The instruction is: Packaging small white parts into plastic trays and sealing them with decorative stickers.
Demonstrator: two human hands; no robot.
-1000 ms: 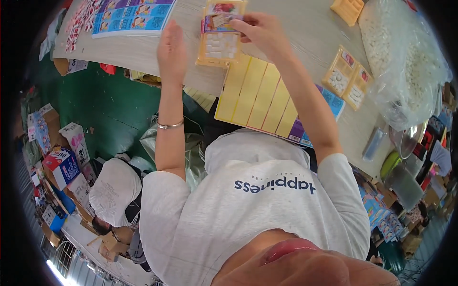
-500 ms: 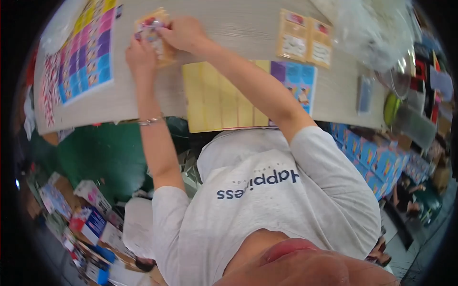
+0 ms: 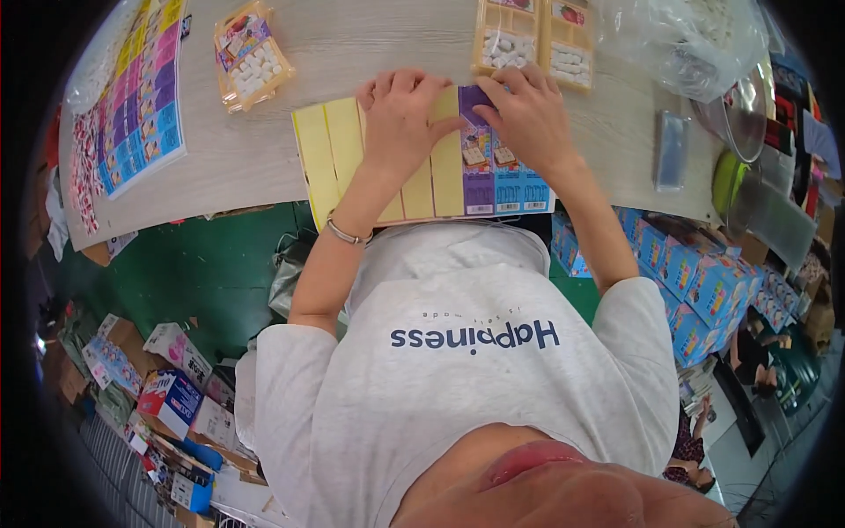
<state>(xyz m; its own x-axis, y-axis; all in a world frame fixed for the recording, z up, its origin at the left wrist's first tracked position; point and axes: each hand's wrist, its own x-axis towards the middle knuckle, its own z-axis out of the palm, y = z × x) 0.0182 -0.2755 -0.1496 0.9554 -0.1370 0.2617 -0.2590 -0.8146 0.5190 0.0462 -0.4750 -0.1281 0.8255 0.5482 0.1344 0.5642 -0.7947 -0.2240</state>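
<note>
A sheet of stickers (image 3: 444, 180) lies along the table's near edge, with bare yellow backing on its left and purple and blue stickers on its right. My left hand (image 3: 400, 119) rests on the yellow backing, fingers apart and thumb stretched toward the purple sticker (image 3: 478, 176). At the upper end of that sticker, my right hand (image 3: 532, 114) has thumb and fingertips drawn together on its edge; the exact grip is partly hidden. Far left lies a clear-lidded tray pack (image 3: 251, 57) of white pieces, with a purple sticker across it. Two similar packs (image 3: 506, 48) (image 3: 570, 53) lie beyond my right hand.
More sticker sheets (image 3: 145, 123) lie at the table's left. A clear plastic bag (image 3: 695, 44) of white pieces sits at the far right, near a small clear box (image 3: 672, 151). Blue cartons (image 3: 695, 282) are stacked below the right edge; mixed boxes (image 3: 172, 396) stand lower left.
Both hands have left the tray pack at the far left and come to the sticker sheet. My right hand has swung rightward to the purple sticker; my left hand is now on the backing.
</note>
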